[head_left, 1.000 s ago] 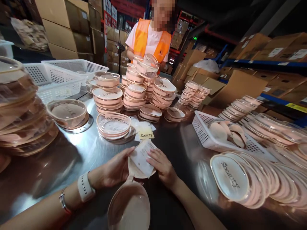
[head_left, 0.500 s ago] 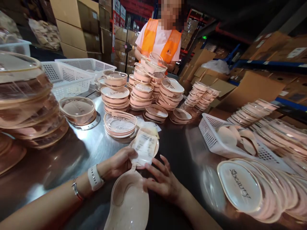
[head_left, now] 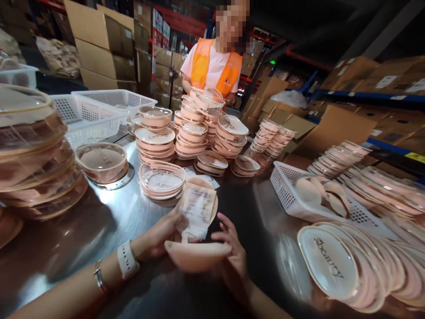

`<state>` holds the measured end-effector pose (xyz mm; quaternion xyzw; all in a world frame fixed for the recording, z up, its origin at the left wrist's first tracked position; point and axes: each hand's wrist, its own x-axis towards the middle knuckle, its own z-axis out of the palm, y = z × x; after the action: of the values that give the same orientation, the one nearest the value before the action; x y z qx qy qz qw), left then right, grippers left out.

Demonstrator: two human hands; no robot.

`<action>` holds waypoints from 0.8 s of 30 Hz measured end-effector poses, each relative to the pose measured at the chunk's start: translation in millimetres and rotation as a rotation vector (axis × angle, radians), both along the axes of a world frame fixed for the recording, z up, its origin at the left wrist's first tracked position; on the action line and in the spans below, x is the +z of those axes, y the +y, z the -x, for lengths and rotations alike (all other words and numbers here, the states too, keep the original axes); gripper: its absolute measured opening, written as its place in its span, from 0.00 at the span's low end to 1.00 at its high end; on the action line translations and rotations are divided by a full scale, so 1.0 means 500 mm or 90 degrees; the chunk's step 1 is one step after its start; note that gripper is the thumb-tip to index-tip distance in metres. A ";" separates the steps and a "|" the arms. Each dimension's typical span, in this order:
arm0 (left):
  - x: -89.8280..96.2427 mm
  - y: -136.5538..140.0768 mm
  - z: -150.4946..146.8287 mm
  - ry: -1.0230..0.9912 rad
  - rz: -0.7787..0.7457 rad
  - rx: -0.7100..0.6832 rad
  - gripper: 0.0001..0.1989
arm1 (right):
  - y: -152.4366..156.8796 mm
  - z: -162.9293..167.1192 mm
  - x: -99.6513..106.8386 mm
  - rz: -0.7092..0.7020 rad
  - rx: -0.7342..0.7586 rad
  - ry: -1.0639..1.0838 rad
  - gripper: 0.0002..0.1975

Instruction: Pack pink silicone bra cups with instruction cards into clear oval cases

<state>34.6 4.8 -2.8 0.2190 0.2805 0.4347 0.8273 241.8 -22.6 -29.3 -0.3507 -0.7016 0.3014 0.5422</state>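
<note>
A beige stick-on bra point(head_left: 195, 259), two cups linked by a short strip, is between my hands above the metal table. My left hand point(head_left: 166, 230) grips the upper cup at its left edge, with the thumb on a printed leaflet point(head_left: 195, 208) that lies on that cup. My right hand point(head_left: 232, 252) holds the right end of the lower cup, which is tipped up edge-on; some fingers are hidden behind it. Just beyond the upper cup sits a short stack of clear-lidded oval cases point(head_left: 162, 180), with paper slips point(head_left: 212, 180) beside it.
Several stacks of pink cases point(head_left: 191, 141) stand across the table, a tall one point(head_left: 36, 155) at left. On the right are a white basket point(head_left: 282, 190) of beige cups and a fanned row of cases point(head_left: 332, 261). A person in an orange vest point(head_left: 229, 73) stands opposite.
The lower cup has swung up from hanging flat toward me to edge-on, my right hand now at its right end. The left hand still grips the upper cup. The view has shifted slightly.
</note>
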 end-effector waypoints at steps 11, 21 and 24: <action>-0.002 -0.052 -0.021 0.336 -0.392 0.030 0.37 | -0.022 0.038 0.009 0.544 0.214 0.375 0.41; -0.008 0.002 0.010 0.391 -0.392 0.209 0.27 | -0.023 0.009 -0.021 0.349 0.008 0.264 0.33; -0.003 0.018 0.016 0.363 -0.325 0.278 0.27 | -0.030 -0.011 -0.029 0.186 -0.016 0.124 0.16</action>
<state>26.7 13.6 -4.3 0.4631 0.4213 0.5767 0.5249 247.4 -37.5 -43.6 -0.4037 -0.5900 0.4256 0.5548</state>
